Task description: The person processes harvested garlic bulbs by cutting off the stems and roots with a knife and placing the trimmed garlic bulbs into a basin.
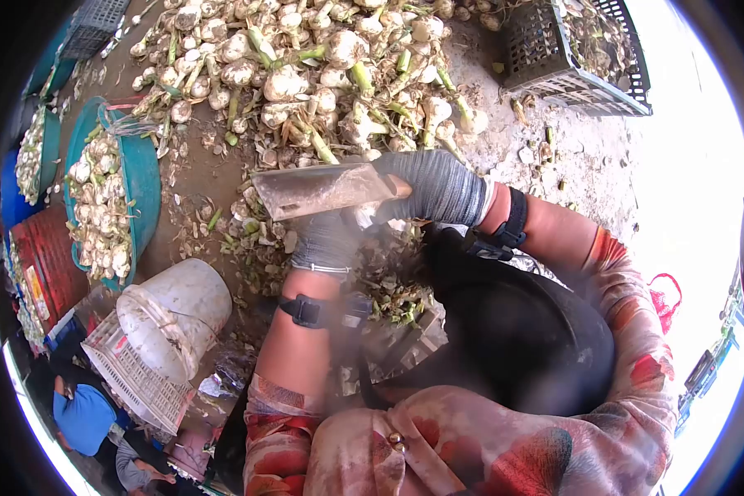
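Observation:
My right hand (434, 186), in a grey knit glove, is closed round the wooden handle of a cleaver (322, 190). Its broad, dirt-streaked blade points left. Just below the blade is my left hand (326, 241), also gloved and rounded as if closed. The blade covers most of its fingers, and a small pale patch shows beside them that I cannot identify. Beyond both hands lies a large heap of garlic bulbs (285, 83) with cut green stems. Stem trimmings and peelings (397, 302) lie beneath my hands.
A black plastic crate (541, 62) stands at the upper right. On the left are a teal basin (146, 186) of garlic, a dirty white bucket (194, 298), a pale crate (132, 364) and a red container (50, 256). Other people (87, 417) sit at the lower left.

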A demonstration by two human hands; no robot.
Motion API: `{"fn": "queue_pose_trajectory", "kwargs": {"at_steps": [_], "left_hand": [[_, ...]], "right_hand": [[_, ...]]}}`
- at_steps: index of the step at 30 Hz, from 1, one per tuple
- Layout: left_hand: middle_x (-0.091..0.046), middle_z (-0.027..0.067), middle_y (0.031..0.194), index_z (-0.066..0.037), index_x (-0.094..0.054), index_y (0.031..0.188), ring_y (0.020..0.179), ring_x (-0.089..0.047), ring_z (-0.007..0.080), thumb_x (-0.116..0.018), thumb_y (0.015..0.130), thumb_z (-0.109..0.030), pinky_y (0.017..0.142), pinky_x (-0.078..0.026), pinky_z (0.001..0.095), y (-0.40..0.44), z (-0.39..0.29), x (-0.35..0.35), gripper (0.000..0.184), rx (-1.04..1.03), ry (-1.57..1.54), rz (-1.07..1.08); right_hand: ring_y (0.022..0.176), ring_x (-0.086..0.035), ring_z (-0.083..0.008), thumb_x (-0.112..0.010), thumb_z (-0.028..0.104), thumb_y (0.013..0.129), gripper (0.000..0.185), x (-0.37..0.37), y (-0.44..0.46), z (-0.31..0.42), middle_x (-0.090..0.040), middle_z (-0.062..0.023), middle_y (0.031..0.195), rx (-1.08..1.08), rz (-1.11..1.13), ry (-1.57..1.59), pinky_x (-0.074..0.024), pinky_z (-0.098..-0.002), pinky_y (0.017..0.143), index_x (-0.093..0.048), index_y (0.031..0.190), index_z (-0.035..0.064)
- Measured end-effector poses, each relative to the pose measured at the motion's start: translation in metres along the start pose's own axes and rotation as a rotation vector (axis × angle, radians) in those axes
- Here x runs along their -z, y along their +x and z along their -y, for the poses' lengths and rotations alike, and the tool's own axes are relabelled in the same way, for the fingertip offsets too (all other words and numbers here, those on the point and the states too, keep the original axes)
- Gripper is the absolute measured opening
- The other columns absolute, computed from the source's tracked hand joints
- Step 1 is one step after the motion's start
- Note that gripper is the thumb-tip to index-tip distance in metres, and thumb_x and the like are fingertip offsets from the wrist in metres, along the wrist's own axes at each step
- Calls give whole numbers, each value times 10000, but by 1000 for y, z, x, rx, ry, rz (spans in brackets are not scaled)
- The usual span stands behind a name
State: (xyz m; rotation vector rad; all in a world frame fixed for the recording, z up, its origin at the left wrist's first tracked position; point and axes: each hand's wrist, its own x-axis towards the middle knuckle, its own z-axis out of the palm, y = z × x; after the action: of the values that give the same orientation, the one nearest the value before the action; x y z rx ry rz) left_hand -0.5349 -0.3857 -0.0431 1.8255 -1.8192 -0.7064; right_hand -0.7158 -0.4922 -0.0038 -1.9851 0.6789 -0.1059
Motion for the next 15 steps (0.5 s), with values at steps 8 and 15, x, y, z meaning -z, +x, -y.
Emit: {"fn": "queue_pose_trajectory", "kwargs": {"at_steps": [8,15], "left_hand": [[-597,74,1075,-47,-606,1084,886,-561,139,-554,935,-210,768,-465,267,-7,-13,48,227,482,-607,-194],[-569,197,1198,12,-464,1255,1078,-587,290,-487,970,-322,920,-494,403,-18,64,175,440,393,-1392,-959]], "right_hand": [[760,-633,-337,-647,455,834,391,17,-11,-42,-640,-154,769,-185,15,-295,-491,-409,689,-622,992,98],[655,-505,-89,-705,306,838,329,21,-46,-81,-570,-51,653,-462,-347,15,-464,-308,622,-613,862,-9]]}}
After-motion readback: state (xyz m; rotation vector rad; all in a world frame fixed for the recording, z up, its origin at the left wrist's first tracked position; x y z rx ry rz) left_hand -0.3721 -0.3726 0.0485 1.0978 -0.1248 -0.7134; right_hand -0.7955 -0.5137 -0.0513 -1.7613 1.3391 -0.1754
